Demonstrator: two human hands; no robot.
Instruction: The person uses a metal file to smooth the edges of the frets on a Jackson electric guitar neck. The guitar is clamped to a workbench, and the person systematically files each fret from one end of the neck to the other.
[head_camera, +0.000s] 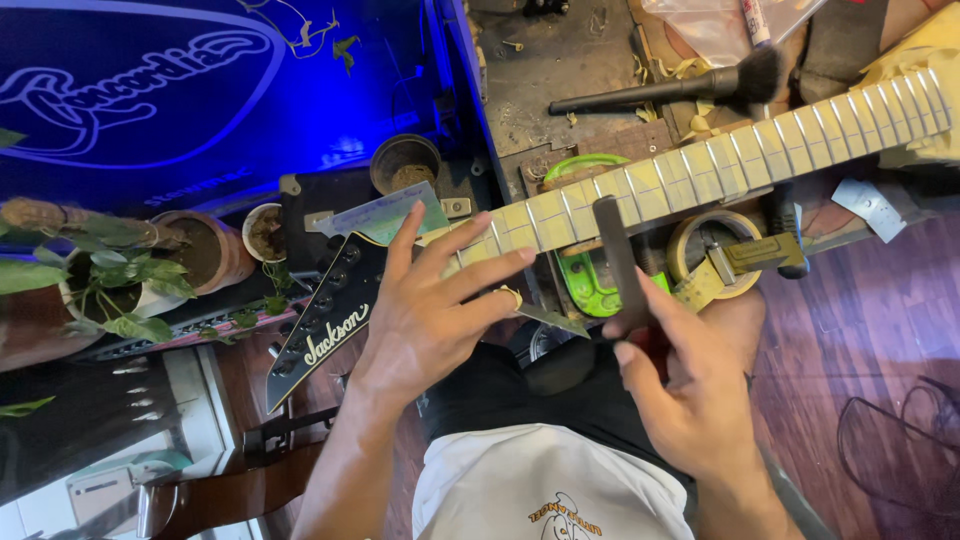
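Observation:
A guitar neck (720, 165) with masking tape between its frets runs from the black headstock (320, 330) at lower left up to the upper right. My left hand (430, 310) rests flat on the neck near the headstock, fingers spread over the first frets. My right hand (690, 390) grips a dark flat file (615, 255) that stands across the neck near its middle. A roll of masking tape (712, 258) lies just under the neck, beside the file.
A black brush (690, 85) lies on the dusty workbench (550, 60) above the neck. A green clamp-like support (585, 280) sits under the neck. Potted plants (120, 270) and small pots (405, 160) stand at left. A wood floor (860, 330) shows at right.

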